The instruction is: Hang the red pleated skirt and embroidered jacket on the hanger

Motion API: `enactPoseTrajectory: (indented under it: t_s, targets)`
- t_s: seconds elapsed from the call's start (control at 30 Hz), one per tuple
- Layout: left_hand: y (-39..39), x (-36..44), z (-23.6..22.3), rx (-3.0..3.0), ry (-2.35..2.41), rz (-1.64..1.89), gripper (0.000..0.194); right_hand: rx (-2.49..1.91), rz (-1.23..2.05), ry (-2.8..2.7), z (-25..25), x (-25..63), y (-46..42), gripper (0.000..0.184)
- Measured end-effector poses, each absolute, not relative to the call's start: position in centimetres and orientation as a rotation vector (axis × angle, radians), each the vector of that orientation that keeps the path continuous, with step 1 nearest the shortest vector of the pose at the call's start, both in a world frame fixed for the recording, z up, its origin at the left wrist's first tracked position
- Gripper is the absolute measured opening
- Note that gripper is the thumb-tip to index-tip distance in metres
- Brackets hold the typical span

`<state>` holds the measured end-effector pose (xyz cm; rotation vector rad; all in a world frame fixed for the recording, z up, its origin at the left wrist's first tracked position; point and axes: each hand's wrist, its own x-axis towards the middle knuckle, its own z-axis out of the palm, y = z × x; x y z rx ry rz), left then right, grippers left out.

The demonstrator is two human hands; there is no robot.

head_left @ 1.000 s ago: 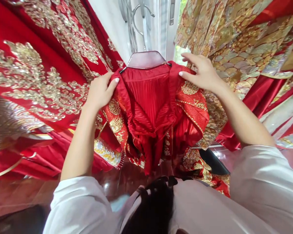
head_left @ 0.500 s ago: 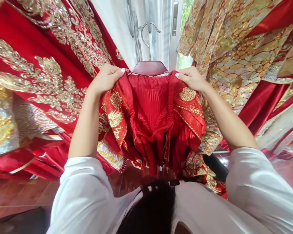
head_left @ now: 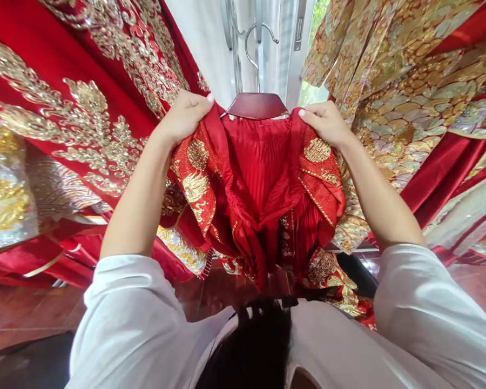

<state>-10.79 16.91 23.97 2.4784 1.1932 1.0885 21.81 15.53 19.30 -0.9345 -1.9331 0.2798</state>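
White sleeves [head_left: 125, 308] lie nearest me, with black hair [head_left: 247, 351] between them. Beyond them, the red jacket [head_left: 322, 183] hangs straight ahead, centred between my hands, its length running downward and its shoulder line crossing from one hand to the other. My left hand [head_left: 188, 116] pinches one shoulder and my right hand [head_left: 328, 124] the other, thumbs on top; neither hand looks clearly nearer to the jacket's middle. The dark red hanger [head_left: 259, 105] sits between my hands at the neckline, its ends running towards the shoulders. Its metal hook [head_left: 258, 81] rises past them, opening to my right; I can't tell whether anything bears it. A beaded red gown [head_left: 28, 81] hangs to the left, a gold-patterned one [head_left: 392, 102] to the right, and a door frame [head_left: 296, 65] stands behind.
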Motion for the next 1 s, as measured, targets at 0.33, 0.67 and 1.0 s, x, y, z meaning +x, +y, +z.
enactPoseTrajectory:
  t_s: [0.33,0.67,1.0]
  targets:
    - [12.6,-12.1,18.9,2.593,1.789,1.159,0.05,-1.223,0.127,-1.868,17.7,25.6,11.9,0.044]
    - [18.1,-15.3,18.9,2.082,1.292,0.654,0.089,-1.089,0.919,-1.386,15.7,26.8,16.3,0.034]
    - [14.0,-13.1,21.0,2.583,1.252,0.996,0.073,-0.924,0.305,-1.973,19.5,25.4,13.9,0.024]
